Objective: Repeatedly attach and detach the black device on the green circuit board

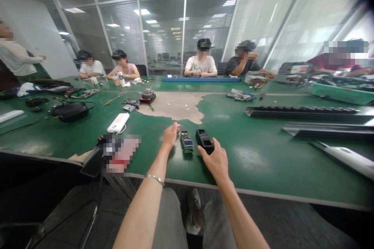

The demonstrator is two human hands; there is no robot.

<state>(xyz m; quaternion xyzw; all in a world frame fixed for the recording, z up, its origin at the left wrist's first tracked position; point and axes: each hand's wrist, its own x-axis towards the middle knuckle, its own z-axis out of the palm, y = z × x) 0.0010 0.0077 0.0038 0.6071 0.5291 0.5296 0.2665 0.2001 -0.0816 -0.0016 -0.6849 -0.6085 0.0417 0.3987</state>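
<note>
Just left of a small green circuit board (187,143) with a little screen, my left hand (170,136) hovers edge-on over the table, empty, its visible fingers loosely extended and apart from the board. My right hand (215,159) is around the near end of a black plastic case (203,138) with cut-out windows, thumb on its left side and fingers on its right. Case and board lie side by side on the green table (251,155). The palm hides the case's lower right edge.
A white power bank (118,123) with a cable and a black pouch (71,110) lie to the left. Dark metal rails (300,113) and a green basket (344,92) stand right. Several people sit along the far side, behind a blue bar (201,79).
</note>
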